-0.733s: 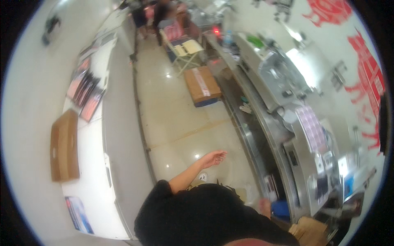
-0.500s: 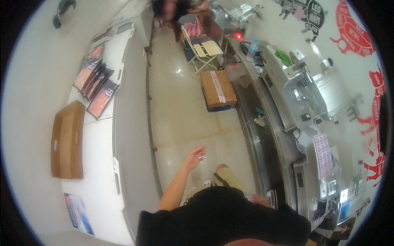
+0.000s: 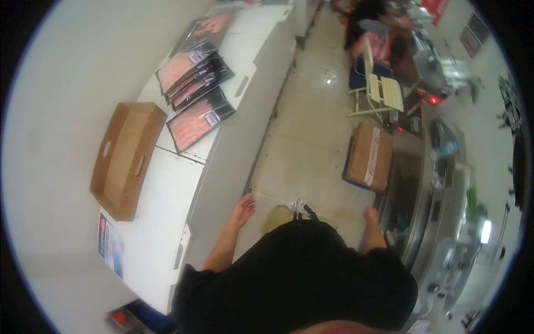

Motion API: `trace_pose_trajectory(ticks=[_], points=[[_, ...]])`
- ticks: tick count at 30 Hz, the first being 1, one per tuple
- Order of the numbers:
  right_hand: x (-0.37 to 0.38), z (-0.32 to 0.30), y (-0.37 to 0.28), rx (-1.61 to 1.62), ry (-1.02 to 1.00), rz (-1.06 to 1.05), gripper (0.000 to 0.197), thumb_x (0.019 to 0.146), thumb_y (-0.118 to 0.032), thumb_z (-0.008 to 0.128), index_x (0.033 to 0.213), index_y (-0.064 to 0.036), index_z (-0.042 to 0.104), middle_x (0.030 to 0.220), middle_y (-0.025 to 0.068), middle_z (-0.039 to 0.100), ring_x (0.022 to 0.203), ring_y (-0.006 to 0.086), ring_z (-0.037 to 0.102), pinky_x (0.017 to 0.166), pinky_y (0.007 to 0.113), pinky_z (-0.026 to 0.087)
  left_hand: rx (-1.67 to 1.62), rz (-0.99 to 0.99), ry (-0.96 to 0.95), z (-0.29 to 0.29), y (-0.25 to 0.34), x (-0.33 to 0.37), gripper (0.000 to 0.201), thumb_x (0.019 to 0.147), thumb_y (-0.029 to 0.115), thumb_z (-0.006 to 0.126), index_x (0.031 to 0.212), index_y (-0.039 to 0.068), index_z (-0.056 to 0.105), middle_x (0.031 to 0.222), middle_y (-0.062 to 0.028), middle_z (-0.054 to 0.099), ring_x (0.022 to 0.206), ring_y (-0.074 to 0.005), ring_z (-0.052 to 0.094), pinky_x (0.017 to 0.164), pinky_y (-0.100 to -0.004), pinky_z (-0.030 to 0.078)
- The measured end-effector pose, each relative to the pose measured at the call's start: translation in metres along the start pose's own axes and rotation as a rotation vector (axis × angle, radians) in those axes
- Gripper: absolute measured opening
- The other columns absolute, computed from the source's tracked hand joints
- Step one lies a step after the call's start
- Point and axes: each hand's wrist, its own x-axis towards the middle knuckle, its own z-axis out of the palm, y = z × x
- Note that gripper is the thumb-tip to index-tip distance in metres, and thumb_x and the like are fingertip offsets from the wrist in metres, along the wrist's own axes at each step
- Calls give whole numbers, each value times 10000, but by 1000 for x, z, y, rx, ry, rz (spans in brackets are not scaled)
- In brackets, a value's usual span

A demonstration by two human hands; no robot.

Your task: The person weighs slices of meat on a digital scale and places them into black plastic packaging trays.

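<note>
My left hand [image 3: 243, 210] hangs over the floor beside the white chest freezer [image 3: 167, 192], its fingers loosely apart and nothing in them. Farther right, my right hand [image 3: 369, 214] is held out short of the taped cardboard box [image 3: 370, 156] on the floor. It is small and blurred, so its fingers cannot be made out. On the freezer top lie several black-backed packs of sliced pink meat [image 3: 192, 127], some stacked overlapping. Nearer on the same top sits an open, shallow cardboard tray [image 3: 127, 161]. Neither hand touches any of these.
A narrow tiled aisle [image 3: 297, 150] runs between the freezer and a metal counter [image 3: 414, 234] with slicing machines [image 3: 459, 261]. A cream folding chair [image 3: 384, 92] stands beyond the box, with a person [image 3: 364, 22] near it at the far end.
My view has swung left and moved up the aisle, bringing freezer and meat packs closer. My right hand has come out from beside my body. My left hand stays empty.
</note>
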Motion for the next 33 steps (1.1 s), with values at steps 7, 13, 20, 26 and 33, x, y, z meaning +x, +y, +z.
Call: trace_pose_trajectory(ticks=[7, 13, 20, 26, 33], points=[[137, 277, -396, -21, -591, -285, 335, 1007, -221, 608, 1307, -72, 629, 1140, 54, 689, 1058, 185, 662, 906, 325, 527, 238, 326, -123, 159, 149, 49, 289, 1011, 296, 666, 1241, 122, 654, 1042, 14, 663, 959, -107, 609, 815, -281, 474], [127, 398, -595, 99, -770, -685, 290, 1010, -56, 586, 1291, -17, 647, 1063, 57, 712, 964, 147, 654, 846, 294, 530, 367, 509, -392, 236, 295, 104, 287, 1012, 242, 681, 1247, 79, 667, 1052, 25, 656, 963, -68, 589, 814, -219, 452], [152, 412, -719, 276, -584, -731, 229, 1009, -12, 574, 1225, -12, 652, 1045, 50, 691, 979, 146, 651, 845, 300, 532, 564, 693, -418, 278, 438, 132, 277, 1016, 225, 681, 1241, 64, 669, 1064, 0, 667, 959, -73, 601, 811, -258, 478], [193, 456, -792, 432, -216, -949, 159, 993, -7, 620, 1146, -27, 655, 1052, 32, 657, 959, 117, 621, 784, 267, 508, 39, 639, -626, 277, 475, 113, 273, 974, 181, 712, 1160, -13, 664, 1031, -93, 652, 934, -168, 621, 810, -291, 497], [272, 510, -989, 303, -257, -1294, 179, 960, 22, 615, 1128, -27, 655, 997, 39, 665, 842, 103, 593, 722, 249, 486, -199, 1011, -431, 319, 487, 140, 269, 949, 199, 717, 1087, -30, 684, 937, -145, 659, 877, -237, 608, 756, -337, 469]])
